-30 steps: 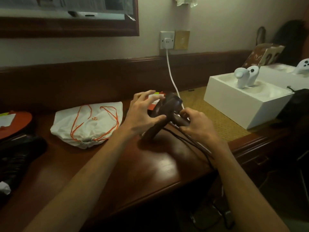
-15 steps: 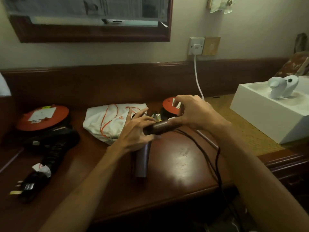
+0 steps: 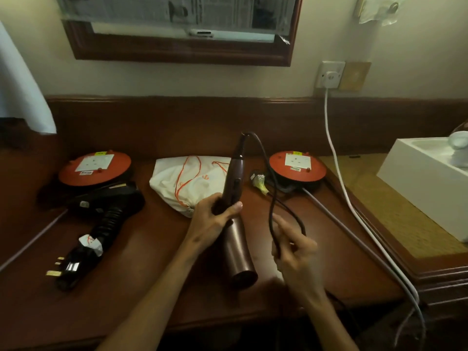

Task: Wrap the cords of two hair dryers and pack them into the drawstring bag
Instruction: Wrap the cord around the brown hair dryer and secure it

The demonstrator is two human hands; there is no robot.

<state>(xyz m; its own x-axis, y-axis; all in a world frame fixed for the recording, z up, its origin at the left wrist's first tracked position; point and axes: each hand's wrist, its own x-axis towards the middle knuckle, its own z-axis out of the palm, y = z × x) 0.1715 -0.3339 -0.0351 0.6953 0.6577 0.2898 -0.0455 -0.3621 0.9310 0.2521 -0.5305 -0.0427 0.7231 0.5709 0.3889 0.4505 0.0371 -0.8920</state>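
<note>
So right hand [image 3: 295, 252] is nearest, fingers curled round the black cord [image 3: 273, 219]. Left hand [image 3: 215, 219] just beside it grips the brown hair dryer [image 3: 234, 214], handle pointing up. Behind that hand lies the white drawstring bag [image 3: 187, 182]; black hair dryer [image 3: 106, 206] well off to its left.

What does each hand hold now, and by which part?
Left hand grips the brown hair dryer where handle meets barrel. Right hand holds its dark cord along a loop.
</note>
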